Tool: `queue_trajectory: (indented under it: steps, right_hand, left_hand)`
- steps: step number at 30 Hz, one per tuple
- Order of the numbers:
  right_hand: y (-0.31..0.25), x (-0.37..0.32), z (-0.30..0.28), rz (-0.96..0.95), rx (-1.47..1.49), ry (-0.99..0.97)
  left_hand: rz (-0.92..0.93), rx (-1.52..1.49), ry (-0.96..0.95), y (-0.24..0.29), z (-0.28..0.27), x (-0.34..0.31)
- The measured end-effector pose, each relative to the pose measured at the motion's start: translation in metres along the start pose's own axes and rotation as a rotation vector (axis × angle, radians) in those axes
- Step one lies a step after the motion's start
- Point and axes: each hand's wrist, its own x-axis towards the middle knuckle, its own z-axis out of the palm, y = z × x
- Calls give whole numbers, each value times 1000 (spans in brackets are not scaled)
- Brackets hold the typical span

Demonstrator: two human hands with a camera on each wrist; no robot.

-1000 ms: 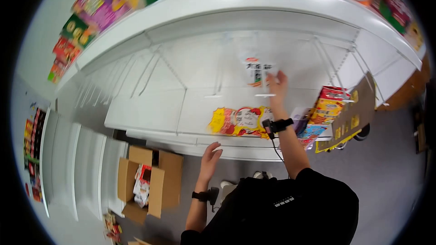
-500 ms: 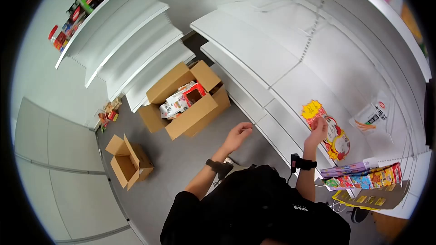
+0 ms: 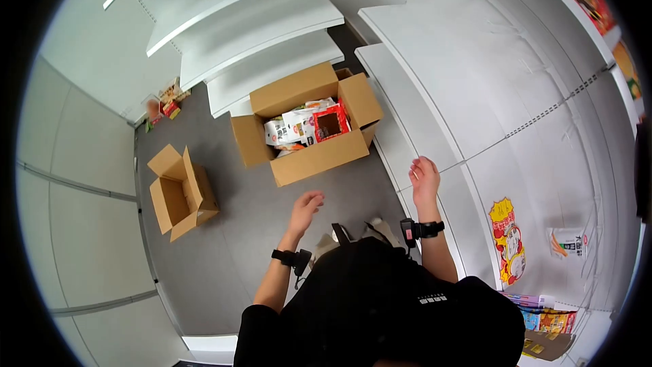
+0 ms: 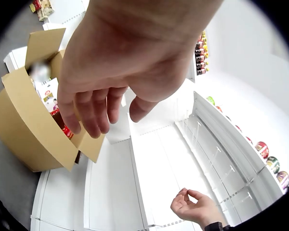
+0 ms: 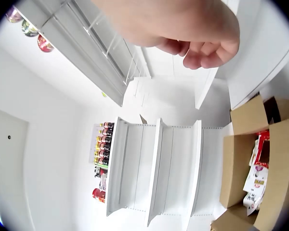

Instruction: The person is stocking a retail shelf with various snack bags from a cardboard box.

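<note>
My left hand hovers over the grey floor, nearest to the large open cardboard box, with its fingers loosely bent and nothing in them. In the left wrist view the same hand overlaps the box's side. My right hand is beside the front edge of the white shelf, fingers loosely curled and bare; the right wrist view shows this hand with no item. Inside the box lie several white packets and a red-edged one with a dark middle.
A smaller open carton stands on the floor at left. On the right shelf are a white packet near the hooks, a yellow-and-red cartoon sign and colourful snack packs. Tiered white shelves stand behind the box.
The head view has swung left toward the cartons. My right hand has come away from the white packet at the hooks and moved beside the shelf edge. Both hands are now nearer the large box.
</note>
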Motion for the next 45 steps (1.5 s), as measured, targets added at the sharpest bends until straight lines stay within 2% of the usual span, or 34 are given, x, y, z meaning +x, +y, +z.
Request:
queue_trajectory:
  steps: [3,10,18,23,26,29,32,35,38,40,42,45]
  right_hand:
    - [22,12,30,90,-8,-65]
    - [50,70,70,258,20,-56]
    - [55,172,124,402,89,-93]
    - [60,215,142,493,98,-96]
    - [45,218,149,490,56,-36]
    - [43,223,132,485,59,47]
    - [37,225,112,437,43,159]
    - [41,203,97,423,69,257]
    - [45,178,90,374,45,372]
    - [49,165,88,350,48,453]
    - [54,155,86,322,57,490]
    - [63,144,98,276,65,499]
  left_hand:
    - [-60,-37,46,-12,-18,8]
    - [-192,-59,120,-11,-43,63]
    - [-392,22,159,6,-66,189]
    - [-483,-32,152,-22,-84,275]
    - [-570,12,143,-49,-90,325]
    - [-566,82,195,-69,-87,370]
    - [-488,181,122,-126,-96,433]
    - [-399,369,236,-165,-110,460]
    - [-264,216,237,-187,-109,486]
    - [-338,209,130,-152,-104,493]
    - [-354,236,178,-116,-93,492]
    - [-380,403,160,-132,-120,516]
